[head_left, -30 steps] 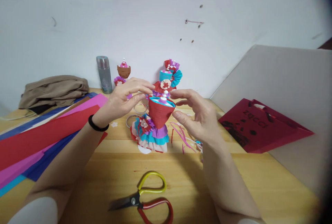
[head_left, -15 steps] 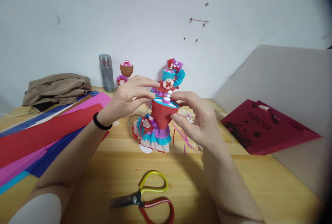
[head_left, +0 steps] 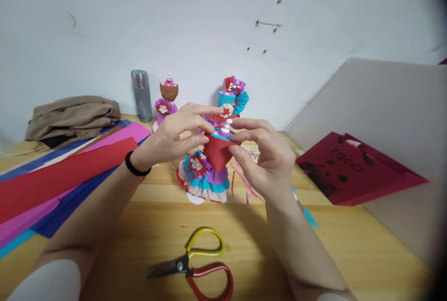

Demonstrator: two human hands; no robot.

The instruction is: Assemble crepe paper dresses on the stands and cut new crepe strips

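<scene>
A small paper dress figure stands on the table, with a red crepe bodice (head_left: 218, 153), a white knob (head_left: 228, 125) on top and a ruffled skirt (head_left: 209, 184) in blue, purple and pale pink. My left hand (head_left: 178, 130) pinches the left side of the bodice's upper rim, its index finger stretched out above. On the opposite side my right hand (head_left: 267, 154) holds the rim between thumb and fingers. Scissors (head_left: 181, 266) with one yellow and one red handle lie in front, their blades pointing left.
Crepe paper sheets (head_left: 80, 166) lie at left, near a folded brown cloth (head_left: 75, 117) and a grey flask (head_left: 141, 96). Two more paper figures, one with a brown top (head_left: 169, 91), one with a blue top (head_left: 226, 100), stand behind. A red bag (head_left: 352, 170) is at right.
My right fingers have drawn in closer on the bodice's rim, and my left fingertips have shifted slightly along it. The rim now looks bent inward. The scissors have stayed put.
</scene>
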